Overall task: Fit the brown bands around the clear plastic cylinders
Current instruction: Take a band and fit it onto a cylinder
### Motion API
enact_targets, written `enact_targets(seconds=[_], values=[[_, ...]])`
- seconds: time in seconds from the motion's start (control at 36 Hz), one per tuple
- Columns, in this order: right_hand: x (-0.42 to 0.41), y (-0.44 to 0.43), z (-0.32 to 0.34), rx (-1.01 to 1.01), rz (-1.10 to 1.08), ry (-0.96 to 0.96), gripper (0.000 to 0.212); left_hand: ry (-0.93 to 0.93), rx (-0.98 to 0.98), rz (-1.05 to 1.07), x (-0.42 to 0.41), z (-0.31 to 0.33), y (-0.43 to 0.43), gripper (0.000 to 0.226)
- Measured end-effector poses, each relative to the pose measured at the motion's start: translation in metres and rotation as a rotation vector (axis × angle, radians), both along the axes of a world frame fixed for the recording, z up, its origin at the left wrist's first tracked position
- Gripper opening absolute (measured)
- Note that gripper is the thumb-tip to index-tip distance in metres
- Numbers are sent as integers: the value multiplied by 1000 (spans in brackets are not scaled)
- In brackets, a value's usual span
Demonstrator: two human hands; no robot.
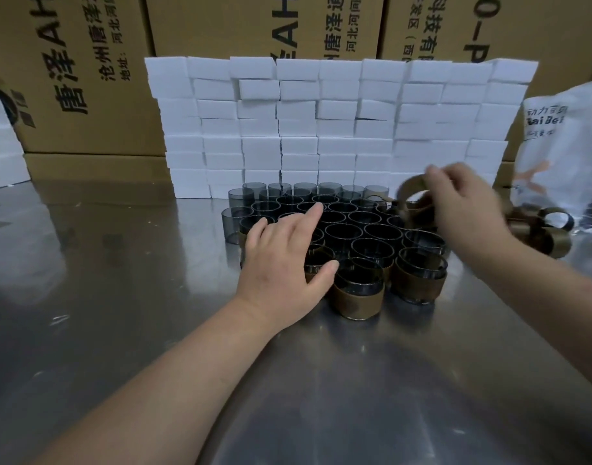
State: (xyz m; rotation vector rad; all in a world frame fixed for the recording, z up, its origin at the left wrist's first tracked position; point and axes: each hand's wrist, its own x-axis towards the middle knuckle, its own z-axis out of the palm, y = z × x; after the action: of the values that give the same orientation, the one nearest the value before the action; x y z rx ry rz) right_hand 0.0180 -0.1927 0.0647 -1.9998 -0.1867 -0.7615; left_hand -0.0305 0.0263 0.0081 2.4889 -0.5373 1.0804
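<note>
Clear smoky cylinders (341, 226): upright, open-topped, packed touching in cluster mid-desk, toward far edge. Two nearest ones wear fitted bands (358, 298) round lower walls. Loose bands (543, 234) heaped near right desk edge. Raised band (414, 196), blurred, pinched by right hand (466, 209) above cluster.

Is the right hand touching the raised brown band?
Touching. The head view shows the right hand gripping the brown band by its top edge, raised above the cylinders.
</note>
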Motion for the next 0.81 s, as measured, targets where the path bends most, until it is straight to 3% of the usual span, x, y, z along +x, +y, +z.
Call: enact_targets(seconds=[0.22,0.31,0.39,0.47,0.56,0.72,0.81], values=[[-36,76,2,-373,240,148,44,-28,-26,-114,-4,-1,-4,87],[-36,87,-2,-381,280,159,56,-67,-32,-69,-2,-1,-3,82],[-30,85,0,-346,221,93,65,-59,-69,10,1,-1,0,72],[-7,78,7,-495,58,60,50,-43,-134,90,4,-3,1,71],[25,73,10,-636,30,245,34,-12,-156,158,7,-6,1,73],[64,72,-8,-785,130,602,77,21,-167,189,14,-10,3,73],[72,76,-16,-902,105,645,77,24,-160,186,15,-11,3,71]])
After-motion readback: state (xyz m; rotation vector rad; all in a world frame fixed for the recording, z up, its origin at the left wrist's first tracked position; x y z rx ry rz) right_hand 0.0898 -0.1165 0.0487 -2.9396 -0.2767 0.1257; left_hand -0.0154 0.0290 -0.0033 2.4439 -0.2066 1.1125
